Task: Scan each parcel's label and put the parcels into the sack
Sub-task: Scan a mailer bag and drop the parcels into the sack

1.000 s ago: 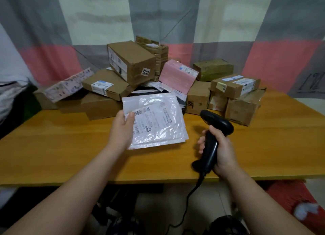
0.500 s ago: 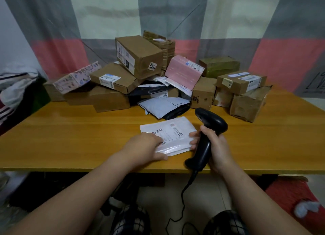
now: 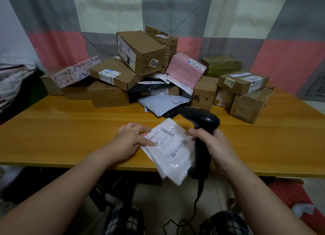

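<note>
**Label-up white mailer [image 3: 171, 153] at near edge of table [image 3: 70, 129]**

I see its long axis running away from me, with the near end overhanging the edge. The left hand [image 3: 129, 141] presses straight fingers on the label. The right hand [image 3: 217, 146] grips the black scanner [image 3: 202, 122], whose head is aimed far-left.

Your left hand [image 3: 130, 139] and right hand [image 3: 216, 143] are bare, and so are both forearms right back to the lower corners of the view, where they run out of frame with no cuff showing. The fingers [image 3: 149, 143] carry nothing that can be made out at this sharpness. Low in the view, your left knee [image 3: 123, 219] and right knee [image 3: 226, 224] are covered in dark cloth crossed by a thin pale check. Whether that garment is long or short cannot be told.
</note>
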A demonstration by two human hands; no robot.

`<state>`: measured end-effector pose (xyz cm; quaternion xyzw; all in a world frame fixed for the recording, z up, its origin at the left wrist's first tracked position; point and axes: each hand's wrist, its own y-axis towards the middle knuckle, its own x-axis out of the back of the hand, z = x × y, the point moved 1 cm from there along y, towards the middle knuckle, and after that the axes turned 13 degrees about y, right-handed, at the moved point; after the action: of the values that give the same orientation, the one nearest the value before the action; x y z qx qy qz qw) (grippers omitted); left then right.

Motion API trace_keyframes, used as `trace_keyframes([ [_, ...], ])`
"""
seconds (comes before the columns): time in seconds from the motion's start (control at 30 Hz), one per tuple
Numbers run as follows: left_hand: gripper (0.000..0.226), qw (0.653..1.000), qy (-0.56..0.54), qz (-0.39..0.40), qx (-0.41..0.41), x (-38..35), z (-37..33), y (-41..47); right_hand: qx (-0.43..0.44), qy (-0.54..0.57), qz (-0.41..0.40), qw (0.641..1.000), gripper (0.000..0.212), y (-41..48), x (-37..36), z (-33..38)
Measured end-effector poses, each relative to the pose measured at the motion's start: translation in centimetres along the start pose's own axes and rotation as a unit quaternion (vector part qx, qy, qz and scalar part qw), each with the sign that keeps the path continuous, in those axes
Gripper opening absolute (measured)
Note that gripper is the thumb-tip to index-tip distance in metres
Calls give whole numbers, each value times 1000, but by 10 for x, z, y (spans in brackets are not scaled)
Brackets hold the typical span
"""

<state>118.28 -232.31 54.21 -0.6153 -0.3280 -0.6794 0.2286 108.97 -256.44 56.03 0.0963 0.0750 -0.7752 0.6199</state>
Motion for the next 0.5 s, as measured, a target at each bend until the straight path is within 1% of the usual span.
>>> trace_keyframes([
  [0.07, 39, 997, -53, -10, 57, -4, -1, -1, -21, -20, 18, 999, 10, -2, -4, -5],
  [0.13, 35, 982, -106, -39, 149, -7, -5, 1, -40, -42, 25, 998, 10, -7, -8, -15],
  [0.2, 35, 947, -166, -47, 272, -6, -6, 5, -22, -62, 23, 998, 7, -11, -10, -25],
  [0.23, 40, 930, -192, -33, 312, -6, -6, 7, -5, -72, 20, 997, 6, -12, -11, -29],
  [0.27, 44, 923, -203, -14, 326, -6, -6, 9, 8, -76, 15, 997, 6, -14, -11, -31],
  [0.33, 43, 928, -184, 3, 323, -5, -8, 10, 22, -53, 3, 998, 3, -16, -13, -34],
  [0.4, 47, 930, -160, 18, 331, -4, -11, 12, 42, -34, -10, 998, 7, -19, -15, -37],
  [0.5, 57, 926, -131, 90, 343, 0, -17, 17, 64, -43, -17, 997, 11, -22, -17, -42],
])
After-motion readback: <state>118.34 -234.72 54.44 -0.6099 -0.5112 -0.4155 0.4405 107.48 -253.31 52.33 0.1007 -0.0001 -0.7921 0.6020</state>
